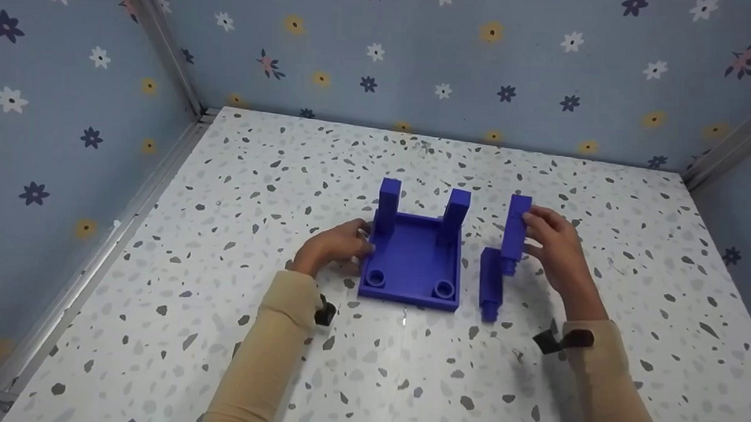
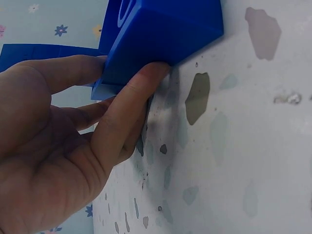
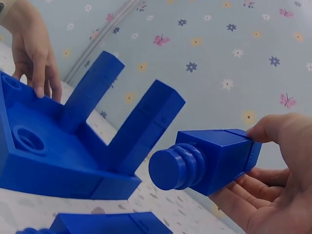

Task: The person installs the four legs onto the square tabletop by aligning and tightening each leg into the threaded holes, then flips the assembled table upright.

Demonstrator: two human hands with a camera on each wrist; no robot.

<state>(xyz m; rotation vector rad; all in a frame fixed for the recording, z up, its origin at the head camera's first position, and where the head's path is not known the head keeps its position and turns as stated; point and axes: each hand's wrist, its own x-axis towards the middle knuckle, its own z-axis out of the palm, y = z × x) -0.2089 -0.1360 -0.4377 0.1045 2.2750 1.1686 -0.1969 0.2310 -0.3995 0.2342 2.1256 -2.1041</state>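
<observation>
A blue square tabletop (image 1: 411,256) of a toy table lies upside down, with two legs (image 1: 389,205) standing in its far corners. Its two near corners show round sockets (image 1: 443,289). My left hand (image 1: 340,244) grips the tabletop's left edge, thumb on the rim and fingers at the outer side. In my right hand (image 1: 555,242) is a loose blue table leg (image 1: 516,228), pinched between thumb and fingers, its ridged round peg (image 3: 170,168) pointing away from the palm. Another loose leg (image 1: 490,280) lies on the table right of the tabletop, below the held one.
The white speckled table (image 1: 239,181) reaches back to a blue flowered panel (image 1: 418,62). A similar panel (image 1: 66,131) stands along the left, with a metal rail (image 1: 92,276) at its foot. Black straps (image 1: 326,310) sit at both wrists.
</observation>
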